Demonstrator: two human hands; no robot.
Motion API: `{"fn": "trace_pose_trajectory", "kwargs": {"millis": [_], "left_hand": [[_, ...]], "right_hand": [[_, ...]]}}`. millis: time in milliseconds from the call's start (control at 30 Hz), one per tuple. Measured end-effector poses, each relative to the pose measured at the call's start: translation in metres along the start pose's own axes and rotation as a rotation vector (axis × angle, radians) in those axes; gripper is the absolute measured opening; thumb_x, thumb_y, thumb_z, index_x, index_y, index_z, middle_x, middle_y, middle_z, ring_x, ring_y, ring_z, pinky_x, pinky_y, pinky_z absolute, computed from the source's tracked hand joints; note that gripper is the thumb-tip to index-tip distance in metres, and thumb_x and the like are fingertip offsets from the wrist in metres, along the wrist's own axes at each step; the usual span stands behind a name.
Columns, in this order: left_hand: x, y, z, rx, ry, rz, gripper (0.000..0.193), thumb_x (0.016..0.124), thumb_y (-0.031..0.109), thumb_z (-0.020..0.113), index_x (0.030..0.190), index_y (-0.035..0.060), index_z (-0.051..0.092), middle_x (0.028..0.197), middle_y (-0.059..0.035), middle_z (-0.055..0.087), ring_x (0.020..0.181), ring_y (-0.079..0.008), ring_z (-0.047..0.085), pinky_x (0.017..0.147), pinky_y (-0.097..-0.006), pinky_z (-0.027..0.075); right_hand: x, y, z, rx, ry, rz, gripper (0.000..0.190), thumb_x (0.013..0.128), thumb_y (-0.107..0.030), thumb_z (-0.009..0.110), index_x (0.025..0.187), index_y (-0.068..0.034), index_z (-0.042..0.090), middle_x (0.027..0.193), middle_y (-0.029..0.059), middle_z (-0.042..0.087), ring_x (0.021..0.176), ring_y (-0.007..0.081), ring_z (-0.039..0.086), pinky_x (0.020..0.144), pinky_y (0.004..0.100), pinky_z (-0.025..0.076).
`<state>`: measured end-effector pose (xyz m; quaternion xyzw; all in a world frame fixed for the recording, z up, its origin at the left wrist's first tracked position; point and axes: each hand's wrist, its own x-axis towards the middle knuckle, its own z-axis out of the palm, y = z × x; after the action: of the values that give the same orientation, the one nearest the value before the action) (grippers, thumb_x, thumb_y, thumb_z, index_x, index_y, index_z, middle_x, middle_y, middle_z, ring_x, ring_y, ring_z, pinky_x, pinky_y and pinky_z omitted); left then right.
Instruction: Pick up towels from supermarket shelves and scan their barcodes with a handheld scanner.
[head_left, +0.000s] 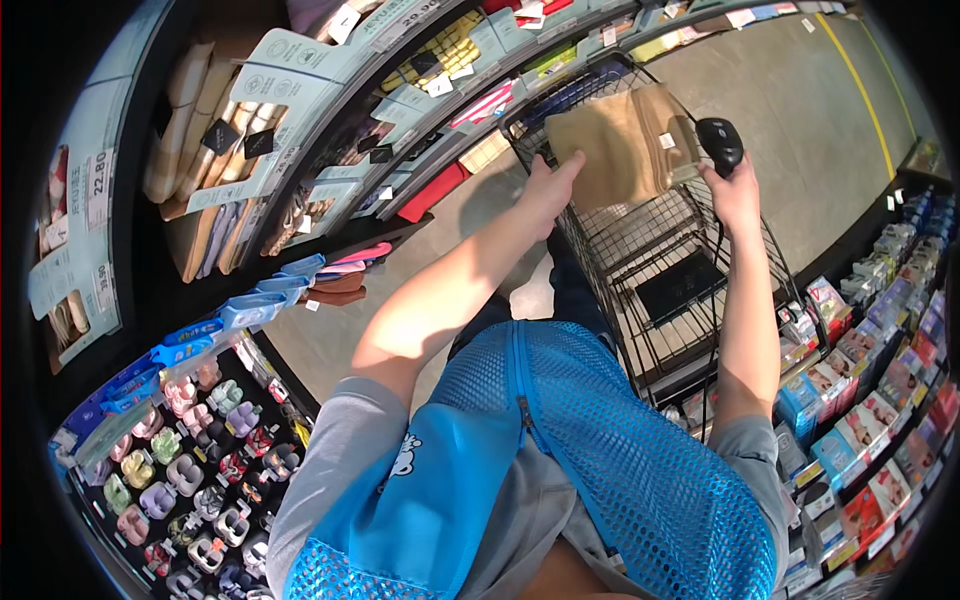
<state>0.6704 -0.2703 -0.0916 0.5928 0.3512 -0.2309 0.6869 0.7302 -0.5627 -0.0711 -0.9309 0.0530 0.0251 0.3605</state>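
A folded tan-and-brown textile (611, 146), probably a towel, lies flat over the upper end of a black wire shopping cart (652, 225). It bears a small white tag. My left hand (551, 191) grips its near left edge, thumb on top. At the opposite end, my right hand (731, 195) is closed around a black handheld device (720, 142), shaped like a computer mouse or scanner. The right thumb reaches the textile's edge; how firmly it presses there is hard to tell. A dark cord runs down from the device beside my right forearm.
Shelves with folded textiles in pale blue display boxes (292, 67) rise on the left. Children's shoes (199, 450) hang on a rack at lower left. Packaged goods (855, 420) line the right side. Grey floor (795, 112) with a yellow line extends beyond the cart.
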Motion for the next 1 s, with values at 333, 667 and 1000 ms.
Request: {"fn": "trace_pose_trajectory", "kwargs": {"millis": [333,667,1000], "left_hand": [[-0.147,0.018,-0.202,0.453,0.468,0.938,0.023,0.096,0.006,0.063,0.119,0.0041,0.063,0.118,-0.0067,0.058,0.107,-0.0151,0.057,0.094,-0.0298,0.047],[-0.216,0.152,-0.419,1.380,1.227,0.613,0.074,0.081,0.024,0.072,0.148,0.0067,0.044,0.140,-0.0259,0.052,0.130,-0.0435,0.050,0.109,-0.0517,0.041],[-0.240,0.152,-0.438,1.500,1.163,0.717,0.045,0.088,0.032,0.070,0.132,0.0206,0.064,0.114,-0.0118,0.070,0.105,-0.0328,0.067,0.088,-0.0441,0.053]], "right_hand": [[-0.103,-0.062,0.020,0.625,-0.546,0.278,0.010,0.093,-0.004,0.064,0.103,-0.004,0.063,0.095,0.0094,0.071,0.069,0.0121,0.062,0.066,0.0272,0.049],[-0.164,-0.224,0.034,0.753,-0.868,-0.142,0.023,0.090,-0.003,0.072,0.112,0.000,0.068,0.098,0.0058,0.073,0.084,0.0129,0.068,0.078,0.0305,0.056],[-0.210,-0.271,0.044,0.697,-0.871,-0.199,0.025,0.089,0.004,0.066,0.113,-0.001,0.067,0.098,0.0063,0.072,0.083,0.0135,0.068,0.078,0.0301,0.056]]}}
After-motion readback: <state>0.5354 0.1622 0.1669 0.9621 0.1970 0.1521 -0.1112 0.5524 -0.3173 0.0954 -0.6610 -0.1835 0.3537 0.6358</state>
